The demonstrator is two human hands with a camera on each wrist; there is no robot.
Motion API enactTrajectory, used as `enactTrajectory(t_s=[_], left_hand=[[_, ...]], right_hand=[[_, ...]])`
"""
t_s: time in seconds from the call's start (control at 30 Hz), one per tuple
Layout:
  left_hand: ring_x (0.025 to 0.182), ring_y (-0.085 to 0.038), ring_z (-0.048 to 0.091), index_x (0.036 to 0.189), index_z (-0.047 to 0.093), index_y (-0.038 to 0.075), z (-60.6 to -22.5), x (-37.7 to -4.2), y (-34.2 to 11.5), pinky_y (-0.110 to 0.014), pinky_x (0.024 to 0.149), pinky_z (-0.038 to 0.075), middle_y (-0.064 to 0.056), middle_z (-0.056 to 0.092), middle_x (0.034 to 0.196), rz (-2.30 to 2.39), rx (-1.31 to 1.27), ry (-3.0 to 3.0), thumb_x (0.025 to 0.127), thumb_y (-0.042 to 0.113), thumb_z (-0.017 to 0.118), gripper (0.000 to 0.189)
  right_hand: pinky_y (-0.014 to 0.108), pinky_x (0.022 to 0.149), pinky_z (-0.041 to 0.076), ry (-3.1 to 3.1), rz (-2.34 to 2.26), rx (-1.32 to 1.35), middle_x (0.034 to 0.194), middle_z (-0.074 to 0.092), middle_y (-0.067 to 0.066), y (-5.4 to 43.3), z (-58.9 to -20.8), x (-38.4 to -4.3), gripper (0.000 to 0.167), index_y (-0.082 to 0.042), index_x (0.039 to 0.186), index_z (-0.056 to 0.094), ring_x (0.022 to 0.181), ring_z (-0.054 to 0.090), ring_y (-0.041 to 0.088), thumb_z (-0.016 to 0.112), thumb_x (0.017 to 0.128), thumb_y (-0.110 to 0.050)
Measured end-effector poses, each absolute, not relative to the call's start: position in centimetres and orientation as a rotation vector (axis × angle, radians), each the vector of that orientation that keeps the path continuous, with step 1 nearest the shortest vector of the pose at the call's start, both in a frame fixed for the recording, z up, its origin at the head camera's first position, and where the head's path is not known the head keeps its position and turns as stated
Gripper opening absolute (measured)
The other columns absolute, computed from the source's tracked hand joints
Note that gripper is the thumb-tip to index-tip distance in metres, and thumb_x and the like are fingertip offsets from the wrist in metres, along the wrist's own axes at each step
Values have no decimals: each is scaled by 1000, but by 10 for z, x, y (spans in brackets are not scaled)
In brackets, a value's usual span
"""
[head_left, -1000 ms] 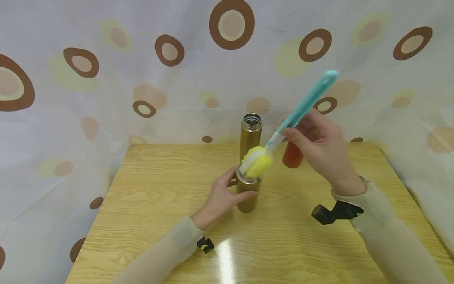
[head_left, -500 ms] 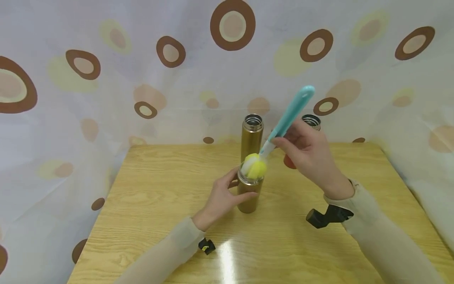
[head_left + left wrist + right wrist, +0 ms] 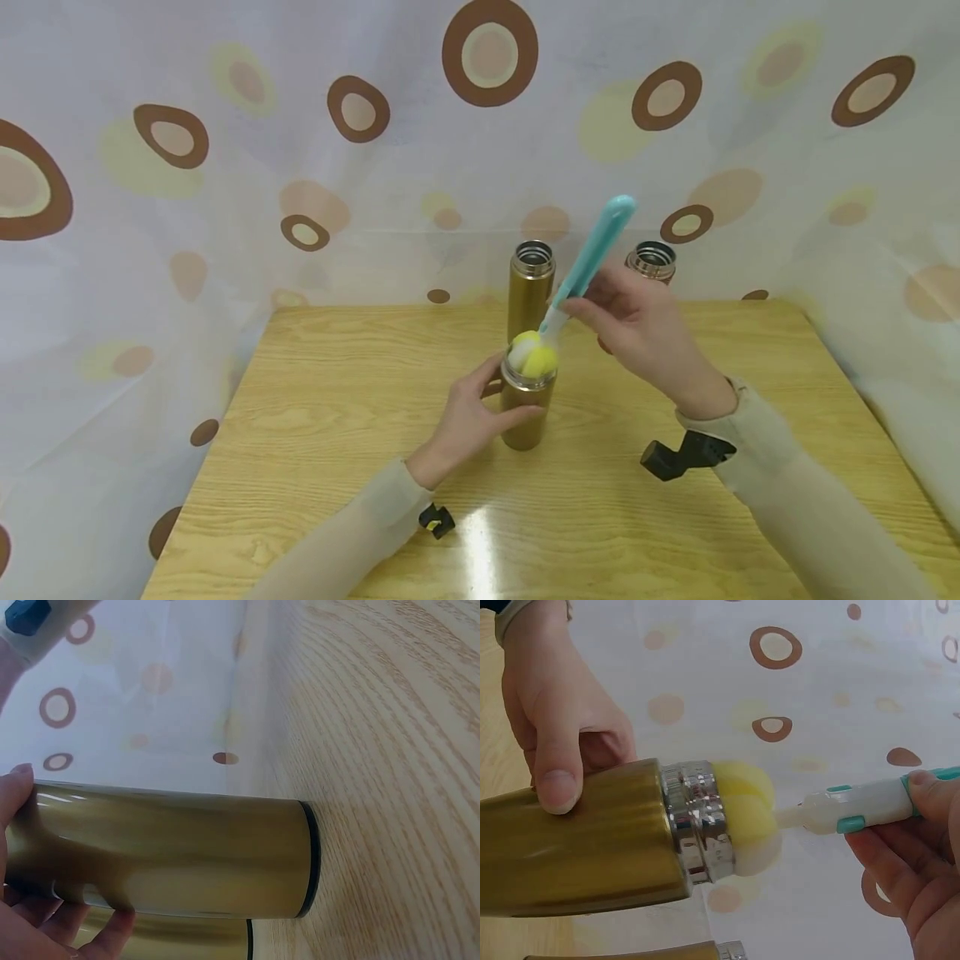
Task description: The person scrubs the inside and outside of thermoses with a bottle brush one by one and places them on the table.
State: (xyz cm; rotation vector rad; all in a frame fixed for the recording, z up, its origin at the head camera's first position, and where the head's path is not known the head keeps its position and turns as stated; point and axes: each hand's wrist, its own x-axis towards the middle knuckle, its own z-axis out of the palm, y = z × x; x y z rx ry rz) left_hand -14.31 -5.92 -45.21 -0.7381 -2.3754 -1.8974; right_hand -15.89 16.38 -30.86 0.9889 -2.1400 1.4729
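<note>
My left hand grips a gold thermos bottle that stands upright on the table, thumb on the near side and fingers behind it. In the right wrist view the bottle's bare steel neck shows without a lid. A bottle brush with a teal handle is pinched by my right hand near its white collar. Its yellow and white sponge head sits partly in the bottle's mouth, the upper part bulging out above the rim. How deep the sponge reaches inside is hidden.
Behind the held bottle stands a second gold bottle, lidless. Another open bottle is at the back right, mostly hidden by my right hand. The wooden table ends at a patterned cloth backdrop.
My right hand has moved left and slightly down with the brush, whose handle now stands steeper. The sponge has sunk further into the bottle's mouth. My left hand keeps its grip in place.
</note>
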Motion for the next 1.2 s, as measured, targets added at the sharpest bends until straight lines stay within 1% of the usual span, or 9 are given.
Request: enactTrajectory(t_s=[0.1, 0.17, 0.23, 0.4, 0.6, 0.7, 0.87, 1.03, 1.2], left_hand=[[124, -17, 63, 150, 54, 21, -452, -143, -59, -39, 103, 54, 3, 65, 140, -1904, -749, -2368, 85, 17, 89, 74], [124, -17, 63, 150, 54, 20, -452, -144, -59, -38, 103, 54, 3, 65, 140, -1906, -757, -2366, 85, 17, 89, 74], [124, -17, 63, 150, 54, 19, -452, -144, -59, -38, 103, 54, 2, 65, 139, -1909, -764, -2363, 85, 16, 89, 74], [123, -17, 63, 149, 55, 18, -452, -144, -58, -37, 103, 54, 1, 66, 138, -1900, -767, -2363, 84, 14, 89, 73], [125, -17, 62, 150, 54, 19, -451, -143, -57, -36, 103, 53, 2, 65, 139, -1906, -776, -2380, 86, 16, 88, 74], [125, -17, 62, 151, 53, 20, -451, -143, -58, -37, 104, 53, 2, 65, 139, -1906, -774, -2383, 86, 17, 88, 74], [123, -16, 63, 150, 53, 20, -450, -143, -60, -39, 104, 53, 4, 65, 139, -1878, -774, -2383, 86, 17, 88, 73], [124, -16, 63, 151, 53, 20, -451, -143, -61, -40, 104, 53, 4, 64, 140, -1867, -778, -2380, 86, 16, 88, 74], [125, -17, 62, 151, 52, 20, -451, -142, -62, -39, 104, 53, 3, 64, 142, -1881, -773, -2394, 86, 16, 88, 74]], right_hand=[[18, 68, 57, -2144, 1479, 987, 99, 77, 14, 162, -314, -160, 25, 3, 111, 69, 76, 71, 7, 70, 89, 17], [22, 80, 60, -2141, 1496, 989, 100, 77, 19, 161, -317, -160, 22, 5, 110, 68, 91, 74, 11, 70, 90, 15], [22, 81, 60, -2145, 1494, 988, 100, 77, 20, 160, -319, -160, 22, 5, 109, 68, 92, 74, 10, 71, 90, 15], [21, 80, 59, -2173, 1441, 990, 97, 76, 13, 159, -321, -161, 27, 5, 109, 68, 90, 72, 6, 72, 86, 19], [23, 84, 59, -2132, 1564, 1030, 104, 75, 6, 160, -313, -160, 22, 6, 115, 69, 94, 72, 12, 69, 94, 11], [24, 86, 59, -2083, 1616, 1056, 109, 74, 2, 160, -307, -160, 25, 9, 121, 67, 99, 72, 14, 69, 96, 7], [27, 91, 58, -2043, 1656, 1117, 116, 73, 5, 157, -296, -161, 34, 10, 129, 62, 106, 71, 17, 66, 96, 12], [27, 89, 59, -2055, 1672, 1079, 113, 74, 8, 153, -289, -163, 41, 7, 134, 62, 102, 71, 17, 65, 94, 16], [29, 85, 61, -2001, 1676, 1060, 108, 75, 9, 149, -285, -166, 36, 10, 130, 63, 96, 74, 17, 68, 95, 11]])
